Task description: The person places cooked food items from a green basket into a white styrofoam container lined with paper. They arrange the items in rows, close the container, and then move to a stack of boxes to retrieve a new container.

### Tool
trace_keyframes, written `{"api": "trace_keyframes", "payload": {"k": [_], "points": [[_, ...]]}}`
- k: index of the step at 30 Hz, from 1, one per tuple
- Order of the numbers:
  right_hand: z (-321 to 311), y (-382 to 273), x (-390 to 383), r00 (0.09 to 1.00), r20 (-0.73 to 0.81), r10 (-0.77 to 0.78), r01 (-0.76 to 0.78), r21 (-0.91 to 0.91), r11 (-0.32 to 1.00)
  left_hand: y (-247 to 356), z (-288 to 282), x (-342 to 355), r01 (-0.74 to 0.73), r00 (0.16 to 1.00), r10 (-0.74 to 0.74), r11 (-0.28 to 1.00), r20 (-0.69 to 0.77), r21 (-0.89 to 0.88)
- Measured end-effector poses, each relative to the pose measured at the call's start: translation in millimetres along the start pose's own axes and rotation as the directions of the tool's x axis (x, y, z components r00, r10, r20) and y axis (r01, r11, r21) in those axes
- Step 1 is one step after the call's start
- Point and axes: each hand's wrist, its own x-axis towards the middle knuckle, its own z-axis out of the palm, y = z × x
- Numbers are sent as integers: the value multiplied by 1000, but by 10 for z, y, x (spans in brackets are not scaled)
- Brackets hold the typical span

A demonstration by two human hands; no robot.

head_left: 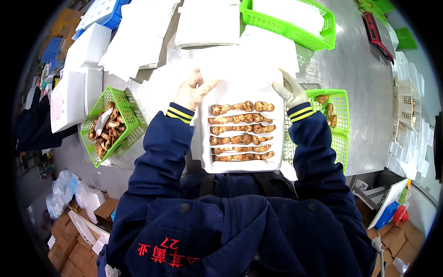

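A white box [206, 138] with several rows of brown mushrooms [242, 138], separated by white strips, lies in front of me. My left hand [190, 92] and my right hand [290, 90], both in pale gloves, are closed on opposite edges of a white sheet [240, 78] at the box's far end. Left of me stands a green basket [129, 104] heaped with mushrooms [110, 134]. A second green basket [339, 134], holding a few mushrooms [329, 111], is beside my right arm, partly hidden by it.
Stacks of white sheets [207, 25] and a green basket [318, 18] stand at the back of the steel table [360, 92]. White foam boxes [74, 99] line the left edge. A red-and-black device [376, 37] sits at the back right. Cardboard boxes [69, 240] lie on the floor.
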Motion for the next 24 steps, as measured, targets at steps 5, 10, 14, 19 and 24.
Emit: {"api": "trace_keyframes", "payload": {"k": [5, 10, 14, 19, 24], "points": [[-51, 120, -131, 997, 34, 65, -69, 128, 989, -4, 44, -144, -134, 986, 151, 970, -72, 202], [-26, 39, -186, 996, 70, -55, 60, -69, 996, -5, -3, -217, -167, 982, 191, 835, 8, 524], [-9, 24, -196, 995, 70, -64, 78, -215, 974, -228, -110, -245, -115, 990, 137, 923, -35, 367], [-9, 59, -225, 988, 145, -57, 82, -168, 982, -45, 88, -404, -96, 995, 82, 621, 58, 778], [-1, 79, -164, 972, 215, 90, -35, -245, 969, 51, -3, -387, -14, 997, -34, 794, 67, 607]]}}
